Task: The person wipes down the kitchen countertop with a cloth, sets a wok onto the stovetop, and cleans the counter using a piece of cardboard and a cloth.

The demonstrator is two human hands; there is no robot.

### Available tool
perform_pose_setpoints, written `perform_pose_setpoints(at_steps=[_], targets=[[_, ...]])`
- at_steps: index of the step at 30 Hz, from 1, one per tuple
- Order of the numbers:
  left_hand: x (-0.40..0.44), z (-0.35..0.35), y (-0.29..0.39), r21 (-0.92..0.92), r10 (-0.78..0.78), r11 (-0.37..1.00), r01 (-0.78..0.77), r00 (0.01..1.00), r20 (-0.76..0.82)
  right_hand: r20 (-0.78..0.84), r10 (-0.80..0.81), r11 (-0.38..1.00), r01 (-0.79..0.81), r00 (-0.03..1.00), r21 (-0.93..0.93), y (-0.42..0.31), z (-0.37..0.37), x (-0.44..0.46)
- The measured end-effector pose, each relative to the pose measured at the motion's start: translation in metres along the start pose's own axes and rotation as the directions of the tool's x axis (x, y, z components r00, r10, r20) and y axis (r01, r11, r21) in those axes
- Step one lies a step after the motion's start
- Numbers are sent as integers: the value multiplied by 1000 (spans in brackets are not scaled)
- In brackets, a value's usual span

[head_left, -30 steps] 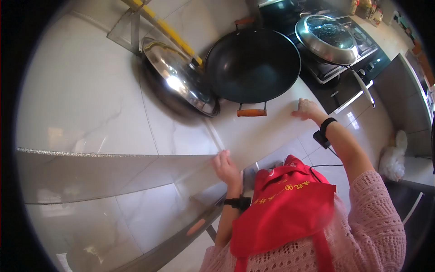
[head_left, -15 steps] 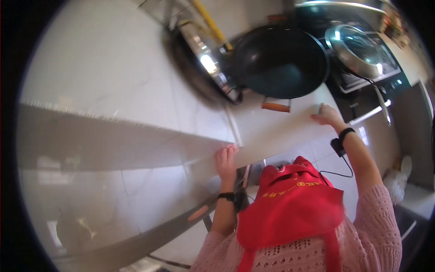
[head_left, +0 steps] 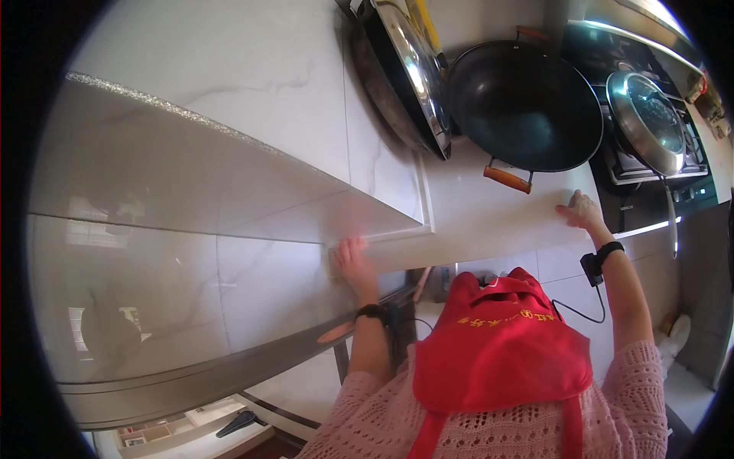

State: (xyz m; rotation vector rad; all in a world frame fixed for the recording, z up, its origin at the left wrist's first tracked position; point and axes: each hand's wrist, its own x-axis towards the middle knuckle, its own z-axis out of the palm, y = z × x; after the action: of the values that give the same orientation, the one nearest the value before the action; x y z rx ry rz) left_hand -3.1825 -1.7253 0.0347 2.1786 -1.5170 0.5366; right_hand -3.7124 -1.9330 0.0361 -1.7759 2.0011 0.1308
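My left hand (head_left: 354, 264) rests at the left end of the pale countertop (head_left: 451, 222), by the corner of the tiled wall. Its fingers are stretched out and it holds nothing I can see. Farther right, my right hand (head_left: 585, 213) is down on the counter close to the stove, with its fingers bent together. A small greyish patch shows at those fingertips; whether it is a held thing is too unclear to make out. Between the hands and the back wall sits a black wok (head_left: 527, 107) with wooden handles, the near handle (head_left: 507, 179) just left of my right hand.
A second pan with a shiny lid (head_left: 409, 76) leans against the wall beside the wok. On the gas stove (head_left: 650, 203) stands a pan with a glass lid (head_left: 648, 115), its handle sticking out toward me. A red apron (head_left: 505, 344) covers my front.
My left hand has slid left along the counter, away from the ledge's corner. My right hand stays near the stove edge. The view has shifted, so the pans appear farther right.
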Motion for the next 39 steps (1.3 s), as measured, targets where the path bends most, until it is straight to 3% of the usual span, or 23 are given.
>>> perform_pose_setpoints(at_steps=[4, 7, 13, 16, 19, 25, 28, 31, 37, 39], targets=[[11, -4, -20, 28, -235, 971, 235, 972, -31, -5, -61, 998, 61, 998, -1, 2, 2, 1], [14, 9, -35, 33, -316, 947, 319, 946, -76, -16, -74, 997, 74, 997, -39, 3, 1, -3], [19, 9, -25, 46, -316, 947, 319, 947, -64, -2, -74, 997, 74, 997, -30, 1, -1, -4], [19, 14, -32, 127, -206, 969, 212, 977, -58, 23, -67, 998, 67, 997, -3, -4, -7, -5], [21, 8, -21, -11, -289, 957, 289, 957, 11, 11, -72, 997, 71, 997, 13, -2, -6, -5], [8, 8, 11, 34, -311, 950, 309, 939, 147, -1, -45, 999, 45, 999, -1, -4, -5, -4], [-5, 23, 56, -137, -168, 977, 163, 985, -26, -3, -34, 999, 34, 999, -3, -7, -4, -4], [-11, 21, 94, -254, 54, 965, -61, 998, -33, 24, -30, 999, 30, 999, 18, -5, -7, -1], [-3, 4, 132, -367, 217, 915, -167, 971, 98, 28, -15, 1000, 15, 1000, 3, -13, -15, -8], [-4, 9, 136, -301, 257, 924, -237, 966, 28, 64, 0, 1000, -1, 998, 15, -22, -23, -16]])
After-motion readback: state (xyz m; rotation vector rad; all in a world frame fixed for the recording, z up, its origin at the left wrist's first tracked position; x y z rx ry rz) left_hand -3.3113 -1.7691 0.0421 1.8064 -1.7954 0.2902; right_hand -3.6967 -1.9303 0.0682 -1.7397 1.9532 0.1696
